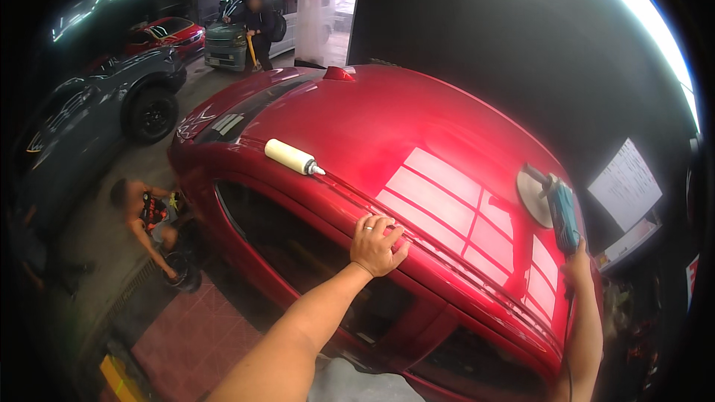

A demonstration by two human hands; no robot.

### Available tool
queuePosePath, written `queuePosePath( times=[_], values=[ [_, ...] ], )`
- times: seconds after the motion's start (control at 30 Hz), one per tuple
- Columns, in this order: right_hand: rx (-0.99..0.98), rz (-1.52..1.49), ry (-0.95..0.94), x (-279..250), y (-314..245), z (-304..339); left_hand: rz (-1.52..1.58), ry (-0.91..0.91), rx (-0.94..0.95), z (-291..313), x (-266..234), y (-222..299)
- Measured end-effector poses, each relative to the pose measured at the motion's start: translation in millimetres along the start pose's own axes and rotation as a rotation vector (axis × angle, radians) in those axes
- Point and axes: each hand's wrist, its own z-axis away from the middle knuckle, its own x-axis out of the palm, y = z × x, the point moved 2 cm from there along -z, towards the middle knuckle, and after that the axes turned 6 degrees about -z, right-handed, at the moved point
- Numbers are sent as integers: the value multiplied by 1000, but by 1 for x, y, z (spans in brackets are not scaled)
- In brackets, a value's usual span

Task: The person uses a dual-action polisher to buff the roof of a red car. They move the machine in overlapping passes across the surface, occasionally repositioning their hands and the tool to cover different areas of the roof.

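Observation:
A glossy red car (357,126) stands in front of me, its roof reflecting bright window-like panes. My left hand (376,246), with a ring on one finger, is curled over the near edge of the roof. A brighter pink patch shows beneath its fingers; I cannot tell whether it is a reflection. At the far right of the roof my right hand (577,257) is closed round the rear of a teal power polisher (564,212). The polisher's round whitish pad (534,197) is tilted against the roof. A cream bottle with a nozzle (290,156) lies on its side near the roof's edge.
At left, a person (153,216) crouches beside the car, a hand on a dark round object. Another person (257,26) stands farther back near a van (287,11). A dark pickup (104,104) is parked left. A dark wall (477,30) with papers (625,182) borders the right.

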Motion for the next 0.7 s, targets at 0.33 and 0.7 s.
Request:
queuePosePath(
  times=[0.33,0.7],
  values=[
    [-285,0,8,45,-119,-60,28,-42,-10,1,3,1],
    [-373,-72,-133,73,-254,-64,31,-11,-3,1,0,2]
  ],
)
